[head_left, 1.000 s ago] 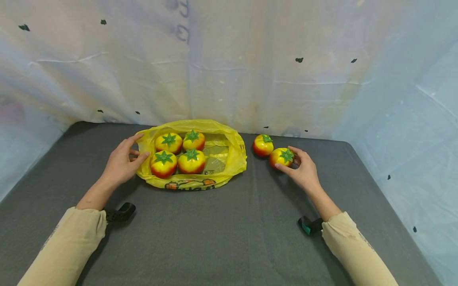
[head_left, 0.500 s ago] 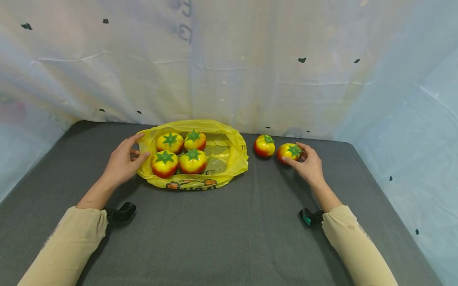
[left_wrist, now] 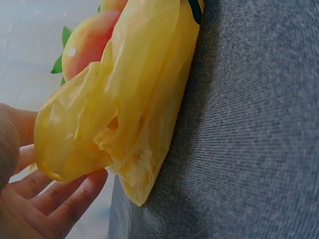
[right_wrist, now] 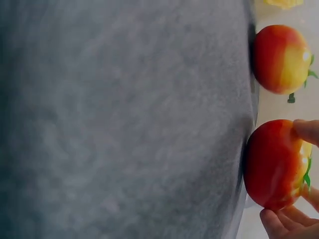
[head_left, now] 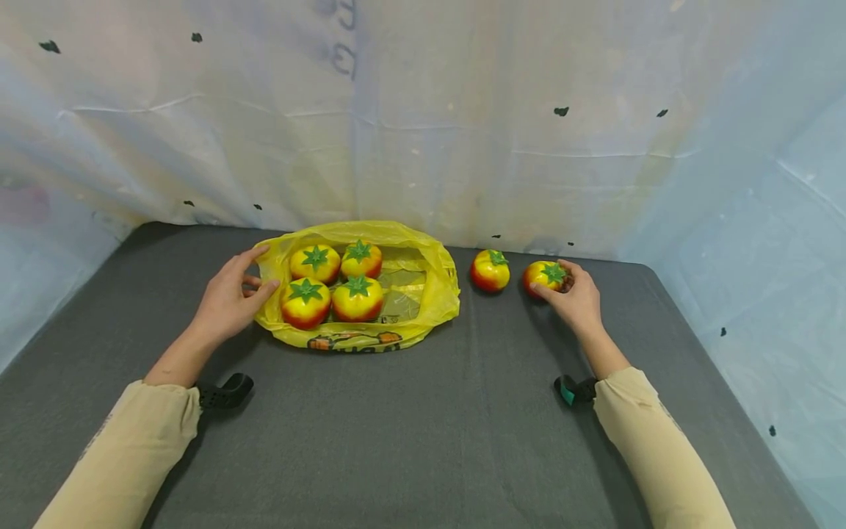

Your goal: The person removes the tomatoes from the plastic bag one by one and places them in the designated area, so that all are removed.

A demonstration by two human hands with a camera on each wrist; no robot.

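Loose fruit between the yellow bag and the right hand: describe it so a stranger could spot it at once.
On the grey table, find the open yellow bag with four red-and-yellow fruits inside. Just to its right, near the table's back edge, sits the loose fruit. It alone is neither in the bag nor held by the right hand.

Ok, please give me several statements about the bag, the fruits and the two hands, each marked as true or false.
1. Four red-and-yellow fruits lie inside the yellow bag. True.
2. The left grip holds a fruit. False: the left grip is at the bag's left edge.
3. The right grip holds a loose fruit outside the bag. True.
4. The two fruits outside the bag touch each other. False: a gap separates the held one from the other fruit.
5. The bag is tied closed. False: its mouth is open.
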